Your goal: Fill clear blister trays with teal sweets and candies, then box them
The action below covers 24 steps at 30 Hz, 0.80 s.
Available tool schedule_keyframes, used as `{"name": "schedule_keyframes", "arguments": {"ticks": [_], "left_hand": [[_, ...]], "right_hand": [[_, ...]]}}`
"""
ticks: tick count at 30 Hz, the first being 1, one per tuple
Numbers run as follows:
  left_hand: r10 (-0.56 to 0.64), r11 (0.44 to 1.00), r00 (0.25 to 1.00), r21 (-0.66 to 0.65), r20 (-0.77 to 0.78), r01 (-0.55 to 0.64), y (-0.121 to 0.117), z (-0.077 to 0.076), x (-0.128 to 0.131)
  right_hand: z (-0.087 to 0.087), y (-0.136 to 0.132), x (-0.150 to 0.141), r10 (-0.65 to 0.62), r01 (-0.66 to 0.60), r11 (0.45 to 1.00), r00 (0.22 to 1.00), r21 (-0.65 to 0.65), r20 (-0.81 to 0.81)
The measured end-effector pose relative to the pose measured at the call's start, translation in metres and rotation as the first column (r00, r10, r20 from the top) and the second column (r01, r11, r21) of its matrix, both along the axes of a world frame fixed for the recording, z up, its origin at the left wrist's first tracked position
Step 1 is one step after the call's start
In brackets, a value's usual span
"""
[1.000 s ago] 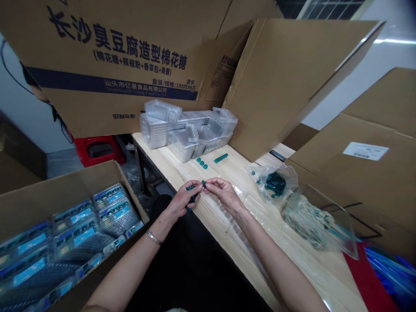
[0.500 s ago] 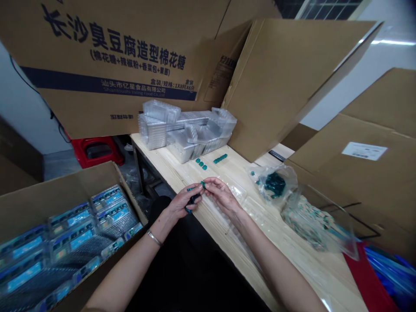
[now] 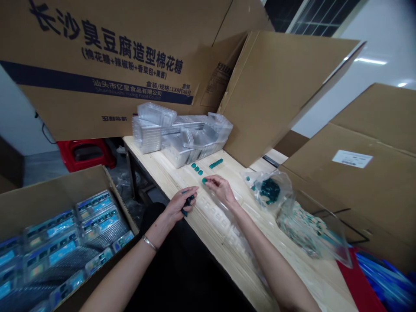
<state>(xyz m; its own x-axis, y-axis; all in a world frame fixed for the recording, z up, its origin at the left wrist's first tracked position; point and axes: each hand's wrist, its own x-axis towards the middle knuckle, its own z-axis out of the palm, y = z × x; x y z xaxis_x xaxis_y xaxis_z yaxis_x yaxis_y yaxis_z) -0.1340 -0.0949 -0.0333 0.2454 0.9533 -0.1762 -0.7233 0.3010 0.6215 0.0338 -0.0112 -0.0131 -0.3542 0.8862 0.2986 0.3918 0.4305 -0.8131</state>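
Observation:
My left hand is curled around several dark green pieces just off the table's near edge. Over the tabletop, my right hand pinches one small green piece between thumb and fingertips. Beyond it, a short line of loose green pieces lies on the wood, with a joined-looking row of green pieces to its right. Beneath and beside my right forearm lie clear plastic trays with moulded hollows. An open plastic bag of dark green pieces is to the right.
Stacked clear trays stand at the table's back, against large cardboard boxes. On the right sits a clear container of small packets. An open carton of filled packs is at my left, near a red stool.
My hands have parted. The right one has moved away from the left with a green piece and is now over the table near the loose line. The view has shifted slightly.

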Motion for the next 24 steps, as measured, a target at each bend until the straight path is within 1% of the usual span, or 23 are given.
{"name": "schedule_keyframes", "arguments": {"ticks": [2, 3, 5, 7, 10, 13, 18, 21, 24], "left_hand": [[0.003, 1.0, 1.0, -0.005, 0.013, -0.002, 0.0, 0.0, -0.002], [-0.002, 1.0, 1.0, -0.004, 0.02, 0.002, -0.001, -0.001, -0.003], [-0.012, 1.0, 0.999, -0.003, 0.031, 0.012, -0.003, -0.001, -0.005], [-0.009, 1.0, 1.0, -0.009, 0.029, 0.01, -0.004, 0.0, -0.006], [-0.002, 1.0, 1.0, -0.026, 0.016, 0.003, -0.006, 0.003, -0.007], [-0.007, 1.0, 1.0, -0.029, 0.017, 0.007, -0.006, 0.004, -0.008], [-0.011, 1.0, 1.0, -0.026, 0.014, 0.011, -0.006, 0.003, -0.008], [-0.018, 1.0, 1.0, -0.004, 0.011, 0.018, -0.006, 0.001, -0.007], [-0.027, 1.0, 1.0, 0.005, 0.006, 0.027, -0.004, 0.0, -0.007]], "right_hand": [[-0.001, 0.027, 0.004, -0.021, 0.007, 0.991, 0.995, 0.136, 0.097], [-0.002, 0.039, 0.004, -0.022, -0.006, 0.984, 0.988, 0.177, 0.155], [-0.005, 0.058, 0.004, -0.014, -0.05, 0.974, 0.962, 0.222, 0.274], [-0.009, 0.069, 0.003, -0.009, -0.095, 0.962, 0.926, 0.256, 0.377], [-0.013, 0.073, 0.0, -0.008, -0.147, 0.942, 0.888, 0.301, 0.46], [-0.013, 0.072, -0.001, -0.007, -0.161, 0.939, 0.875, 0.303, 0.485], [-0.011, 0.071, -0.002, -0.086, -0.071, 0.954, 0.866, 0.29, 0.493], [-0.013, 0.071, -0.006, -0.104, -0.061, 0.957, 0.84, 0.283, 0.533], [-0.016, 0.071, -0.011, -0.142, -0.002, 0.969, 0.811, 0.247, 0.567]]}}
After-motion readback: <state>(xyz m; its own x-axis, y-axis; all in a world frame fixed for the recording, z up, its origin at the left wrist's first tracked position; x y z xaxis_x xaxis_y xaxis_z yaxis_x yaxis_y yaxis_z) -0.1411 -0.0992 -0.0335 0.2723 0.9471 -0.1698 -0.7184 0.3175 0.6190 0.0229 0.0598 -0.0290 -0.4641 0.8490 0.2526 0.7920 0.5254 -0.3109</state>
